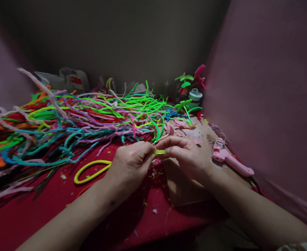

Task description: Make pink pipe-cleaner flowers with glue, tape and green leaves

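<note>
My left hand (pixel 132 162) and my right hand (pixel 186 153) meet over the red table (pixel 49 205), both pinched on a short yellow-green strip (pixel 159 152) stretched between their fingertips. A thin pale stick (pixel 162 138) pokes up just above the right hand's fingers; I cannot tell which hand holds it. A yellow loop of scissor handles (pixel 90 170) lies on the cloth just left of my left wrist.
A big tangle of colourful pipe cleaners (pixel 77 118) covers the left and middle of the table. A brown cardboard sheet (pixel 182 184) lies under my right hand, with a pink glue gun (pixel 230 161) on its right. Pipe-cleaner flowers (pixel 192 82) and a small white jar (pixel 195 94) stand at the back right.
</note>
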### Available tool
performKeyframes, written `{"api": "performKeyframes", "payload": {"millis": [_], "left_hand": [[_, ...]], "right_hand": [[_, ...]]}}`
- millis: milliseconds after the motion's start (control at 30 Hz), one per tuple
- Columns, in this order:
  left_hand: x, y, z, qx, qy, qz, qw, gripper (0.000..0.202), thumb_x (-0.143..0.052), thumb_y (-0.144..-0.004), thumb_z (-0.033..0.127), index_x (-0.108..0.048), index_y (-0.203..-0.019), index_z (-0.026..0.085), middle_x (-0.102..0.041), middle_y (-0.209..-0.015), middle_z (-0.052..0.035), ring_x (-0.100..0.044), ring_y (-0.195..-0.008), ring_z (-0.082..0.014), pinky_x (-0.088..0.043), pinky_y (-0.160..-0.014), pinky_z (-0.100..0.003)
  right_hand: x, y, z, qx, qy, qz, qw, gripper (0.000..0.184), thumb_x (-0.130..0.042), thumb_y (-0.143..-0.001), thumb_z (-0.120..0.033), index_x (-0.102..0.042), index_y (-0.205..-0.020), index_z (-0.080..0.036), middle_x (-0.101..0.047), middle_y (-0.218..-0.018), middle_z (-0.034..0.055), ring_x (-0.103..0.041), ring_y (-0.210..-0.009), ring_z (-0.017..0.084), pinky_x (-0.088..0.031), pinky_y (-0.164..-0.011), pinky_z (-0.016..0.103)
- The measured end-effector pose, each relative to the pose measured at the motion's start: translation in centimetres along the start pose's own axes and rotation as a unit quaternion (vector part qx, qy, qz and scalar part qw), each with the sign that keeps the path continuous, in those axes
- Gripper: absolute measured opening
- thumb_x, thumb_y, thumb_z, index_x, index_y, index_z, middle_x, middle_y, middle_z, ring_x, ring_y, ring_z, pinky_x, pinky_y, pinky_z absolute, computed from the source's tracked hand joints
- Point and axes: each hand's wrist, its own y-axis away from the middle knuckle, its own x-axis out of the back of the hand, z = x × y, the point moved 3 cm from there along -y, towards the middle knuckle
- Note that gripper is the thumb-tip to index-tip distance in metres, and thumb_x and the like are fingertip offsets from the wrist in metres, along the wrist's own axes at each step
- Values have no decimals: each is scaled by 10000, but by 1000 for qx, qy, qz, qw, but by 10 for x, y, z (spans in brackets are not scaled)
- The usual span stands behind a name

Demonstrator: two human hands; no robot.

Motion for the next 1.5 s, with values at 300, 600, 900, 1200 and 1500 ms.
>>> {"api": "performKeyframes", "payload": {"millis": [300,600,900,1200,1500], "left_hand": [[5,-2,4,-33,-3,28,999,175,-510,-791,100,-628,-669,141,-560,-554,28,-486,-495,-61,-340,-487,-155],[2,0,2,-33,-7,9,999,155,-528,-796,114,-645,-697,138,-578,-579,23,-493,-510,-64,-349,-496,-159],[5,-1,3,-39,-11,15,999,183,-518,-805,122,-652,-682,139,-556,-549,30,-459,-475,-59,-329,-474,-167],[1,1,2,-37,-13,-3,999,152,-534,-794,113,-635,-684,134,-560,-574,19,-475,-498,-69,-336,-487,-179],[3,0,3,-37,-12,1,999,172,-517,-804,125,-642,-686,139,-552,-558,25,-462,-484,-63,-322,-471,-172]], "right_hand": [[-4,-2,-3,-19,-110,4,994,269,-449,-582,-80,-658,-714,-186,-602,-714,2,-533,-720,143,-405,-729,296],[-10,1,-2,-46,-134,-17,990,94,-580,-636,-135,-630,-704,-177,-537,-680,-14,-472,-688,128,-365,-719,291],[-8,1,-5,-42,-147,-5,988,205,-473,-539,-123,-642,-646,-168,-574,-682,19,-490,-713,158,-364,-697,301],[-9,1,0,-41,-138,4,990,86,-550,-614,-141,-619,-646,-182,-482,-639,-9,-444,-716,153,-361,-750,322],[-9,2,-3,-34,-139,3,990,177,-491,-529,-139,-627,-634,-177,-535,-658,11,-449,-723,164,-360,-748,330]]}}
